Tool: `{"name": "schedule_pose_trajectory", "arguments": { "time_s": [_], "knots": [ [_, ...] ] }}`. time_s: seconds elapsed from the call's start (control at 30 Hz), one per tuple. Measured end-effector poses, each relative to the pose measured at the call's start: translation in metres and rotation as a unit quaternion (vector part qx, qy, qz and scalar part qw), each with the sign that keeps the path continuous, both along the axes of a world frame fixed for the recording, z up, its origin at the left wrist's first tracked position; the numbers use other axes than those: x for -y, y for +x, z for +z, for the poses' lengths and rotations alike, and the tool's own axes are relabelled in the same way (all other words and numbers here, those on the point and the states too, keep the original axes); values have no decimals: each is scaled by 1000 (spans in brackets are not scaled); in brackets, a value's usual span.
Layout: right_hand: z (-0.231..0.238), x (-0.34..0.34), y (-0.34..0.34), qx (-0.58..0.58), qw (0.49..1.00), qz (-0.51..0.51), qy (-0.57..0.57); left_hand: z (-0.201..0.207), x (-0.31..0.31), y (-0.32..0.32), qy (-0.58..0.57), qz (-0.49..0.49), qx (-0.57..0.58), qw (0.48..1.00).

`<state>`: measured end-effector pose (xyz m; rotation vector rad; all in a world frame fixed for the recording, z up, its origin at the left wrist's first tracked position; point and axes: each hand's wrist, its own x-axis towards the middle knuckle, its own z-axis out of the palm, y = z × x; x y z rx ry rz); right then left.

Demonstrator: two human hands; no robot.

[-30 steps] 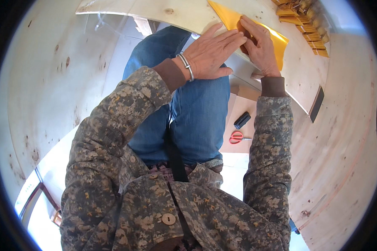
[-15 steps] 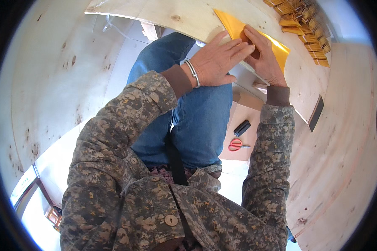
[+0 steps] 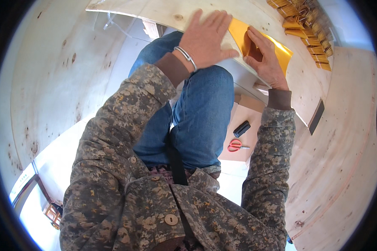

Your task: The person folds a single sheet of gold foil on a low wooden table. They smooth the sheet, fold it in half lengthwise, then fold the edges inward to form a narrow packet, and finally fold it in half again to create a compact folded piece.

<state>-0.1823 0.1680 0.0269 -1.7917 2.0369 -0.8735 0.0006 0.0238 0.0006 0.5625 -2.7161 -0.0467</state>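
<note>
A shiny gold paper sheet [image 3: 284,56] lies near the edge of the pale wooden table, one corner pointing away to the left. My right hand [image 3: 267,60] holds it, fingers long and together, thumb bent apart. Between thumb and fingers the paper looks darker orange; whether it is curled there or only shaded, I cannot tell. Just left of the sheet, my left hand [image 3: 207,39] is over the table edge with palm down, fingers stretched and thumb out. It holds nothing, and its fingertips are slightly blurred. A metal bangle [image 3: 185,57] circles the left wrist.
Bundles of folded gold paper [image 3: 308,35] are lined up at the table's far right. Below the table, red-handled scissors [image 3: 235,145] and a black stapler-like object [image 3: 241,129] rest on a cardboard box [image 3: 251,144]. My knees [image 3: 205,108] are beneath the table edge.
My left hand has moved left and up, away from my right hand, uncovering the sheet's left part. The sheet has shifted slightly right. My right hand stays nearly in place.
</note>
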Motion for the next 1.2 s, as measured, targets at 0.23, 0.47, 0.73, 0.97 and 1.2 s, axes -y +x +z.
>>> {"name": "schedule_pose_trajectory", "arguments": {
  "time_s": [0.23,0.47,0.73,0.97,1.2],
  "knots": [
    [0,0,0,16,1000,1,-5,-4,7,2,-21,27,-1,999],
    [-3,1,-1,13,1000,-7,-5,-6,6,1,-29,30,-13,999],
    [2,2,-1,0,1000,-4,-2,-2,7,2,-19,28,-42,999],
    [11,5,4,-27,999,-29,30,21,-45,26,319,8,-238,917],
    [11,13,0,-5,1000,-10,-8,19,-104,9,680,171,-272,659]
  ]
}}
